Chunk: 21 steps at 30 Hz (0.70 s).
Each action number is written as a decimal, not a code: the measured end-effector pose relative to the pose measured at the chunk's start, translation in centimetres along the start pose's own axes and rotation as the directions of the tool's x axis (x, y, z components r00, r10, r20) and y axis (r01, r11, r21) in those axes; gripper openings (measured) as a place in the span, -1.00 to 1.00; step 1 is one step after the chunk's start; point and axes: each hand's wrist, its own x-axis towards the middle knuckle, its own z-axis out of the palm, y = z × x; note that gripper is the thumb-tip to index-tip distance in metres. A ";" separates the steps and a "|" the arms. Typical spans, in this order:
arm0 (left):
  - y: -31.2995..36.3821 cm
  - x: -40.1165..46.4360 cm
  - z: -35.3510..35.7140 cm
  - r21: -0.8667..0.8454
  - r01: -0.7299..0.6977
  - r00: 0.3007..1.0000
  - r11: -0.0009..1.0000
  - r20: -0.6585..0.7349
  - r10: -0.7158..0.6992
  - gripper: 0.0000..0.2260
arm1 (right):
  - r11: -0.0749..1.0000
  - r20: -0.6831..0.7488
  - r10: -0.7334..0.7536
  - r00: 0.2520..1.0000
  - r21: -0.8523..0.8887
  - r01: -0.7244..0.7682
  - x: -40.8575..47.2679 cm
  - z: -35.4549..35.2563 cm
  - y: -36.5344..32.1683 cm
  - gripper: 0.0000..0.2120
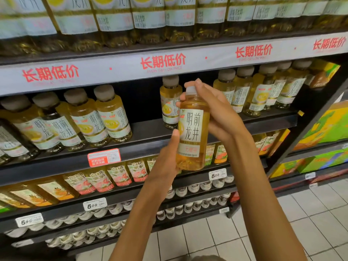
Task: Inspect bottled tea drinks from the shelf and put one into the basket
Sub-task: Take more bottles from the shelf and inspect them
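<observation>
— How do our arms stand?
— Both raised forward. Our left hand (165,157) wraps its grip low, thumb up; our right hand (216,112) curls its fingers high.

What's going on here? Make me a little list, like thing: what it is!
held thing: tea bottle, upright, label facing the camera
left hand: grips the bottle's lower part
right hand: holds the top, fingers over the cap
behind: shelf with matching bottles, a gap in the row
price tag: reads 5.00
basket: not in view
</observation>
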 end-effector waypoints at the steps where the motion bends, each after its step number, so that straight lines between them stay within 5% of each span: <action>1: -0.1 -0.3 0.0 0.016 -0.021 1.000 1.000 0.014 0.021 -0.66 | 1.000 -0.007 0.007 1.000 0.012 -0.007 0.1 0.2 0.1 -0.79; 7: -0.3 -1.4 -0.6 -0.077 -0.013 0.996 0.997 0.088 0.020 -0.52 | 0.983 -0.075 0.118 0.990 0.150 -0.106 -0.1 0.2 0.8 -0.73; 11: 0.1 -2.3 -0.8 -0.239 0.135 0.974 0.962 0.210 -0.085 -0.49 | 0.967 -0.140 0.223 0.965 0.153 -0.201 -0.6 -0.1 1.6 -0.72; 15: 0.5 -3.1 -0.5 -0.337 0.254 0.901 0.907 0.423 -0.095 -0.45 | 0.914 -0.076 0.350 0.934 0.248 -0.322 -1.7 -0.3 2.2 -0.70; 21: 1.0 -3.0 0.5 -0.365 0.249 0.877 0.897 0.478 -0.049 -0.48 | 0.874 -0.052 0.418 0.907 0.295 -0.385 -2.0 -1.0 2.3 -0.74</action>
